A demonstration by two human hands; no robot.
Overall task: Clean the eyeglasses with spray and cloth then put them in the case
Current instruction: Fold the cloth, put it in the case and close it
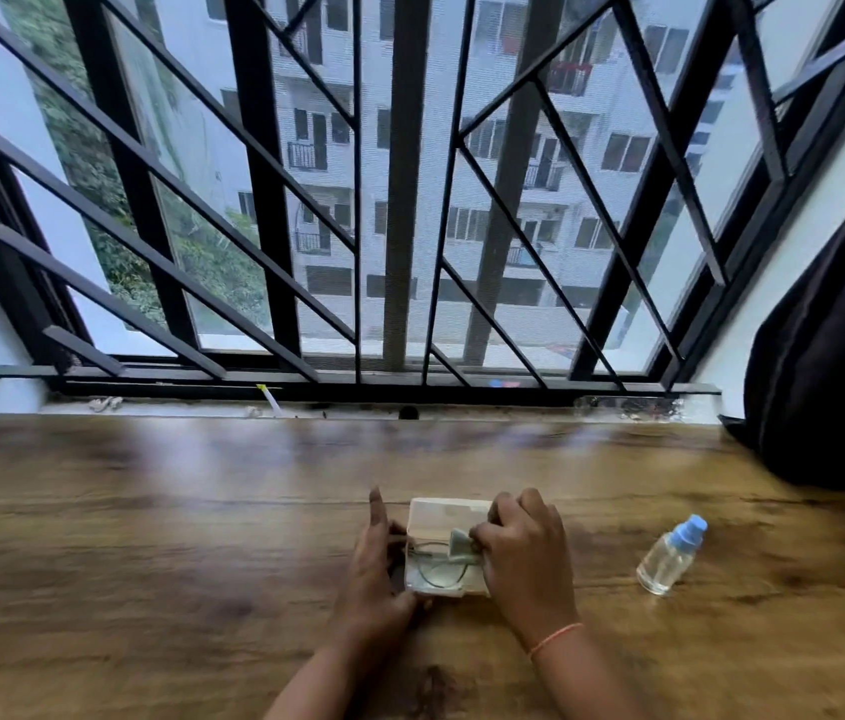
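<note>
Eyeglasses (433, 563) lie inside the open white case (449, 509), at six o'clock on the wooden table (150, 511), so the task looks nearly done. Taking the risks from the left: the left hand (376, 569) clasps the case's nine o'clock end, thumb at the near corner and the other fingers curled against the wall, the forefinger sticking out straight. If that hold slackens while the other hand works, the light case would probably skid or tip and spill the frame. In the middle, the thin wire frame seems to sit loosely in the tray. Any part left proud of the rim could be bent when the lid comes down. At the three o'clock end the right hand (524, 553) pinches a pale folded cloth (459, 544) between thumb and curled fingers, right over the frame. Bunched there, the cloth may keep the lid from shutting, or drag the frame out if pulled away. Blur hides whether it touches a lens. As for containers, the case holds the eyeglasses and part of the cloth, its lid standing up at twelve o'clock. The clear spray bottle (670, 556) stands at three o'clock, well apart, blue cap on; how full it is I cannot tell.
</note>
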